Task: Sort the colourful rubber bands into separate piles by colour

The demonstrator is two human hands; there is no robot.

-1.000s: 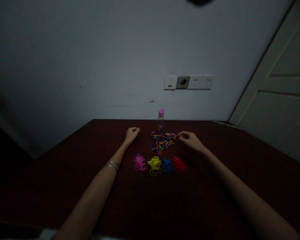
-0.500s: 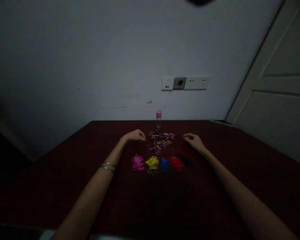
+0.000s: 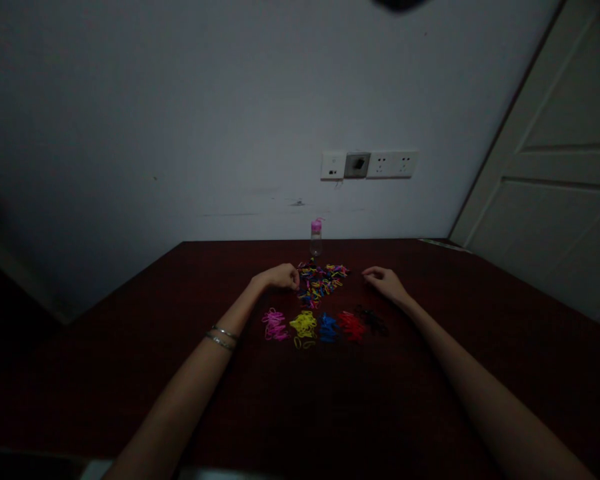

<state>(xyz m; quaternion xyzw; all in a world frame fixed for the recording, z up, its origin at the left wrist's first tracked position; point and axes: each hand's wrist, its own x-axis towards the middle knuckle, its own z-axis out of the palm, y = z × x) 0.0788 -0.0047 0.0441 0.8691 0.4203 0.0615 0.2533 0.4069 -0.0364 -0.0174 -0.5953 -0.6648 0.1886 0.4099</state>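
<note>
A mixed pile of small coloured rubber bands (image 3: 323, 281) lies in the middle of the dark table. My left hand (image 3: 283, 276) is at the pile's left edge, its fingers curled in a pinch; whatever they hold, if anything, is hidden. To the right of the pile, my right hand (image 3: 386, 283) rests with loosely bent fingers slightly apart and nothing visible in them. Nearer to me runs a row of sorted bands: pink bands (image 3: 275, 325), yellow bands (image 3: 304, 324), blue bands (image 3: 329, 328), red bands (image 3: 351, 326) and black bands (image 3: 373, 321).
Behind the mixed pile stands a small clear bottle (image 3: 316, 245) with a pink cap. The dark red table (image 3: 330, 407) meets a pale wall bearing a row of sockets (image 3: 369, 165). A panelled door (image 3: 555, 167) is on the right.
My left hand has moved right, from beside the mixed pile to its left edge. My right hand stays almost where it was. The view has shifted slightly.
</note>
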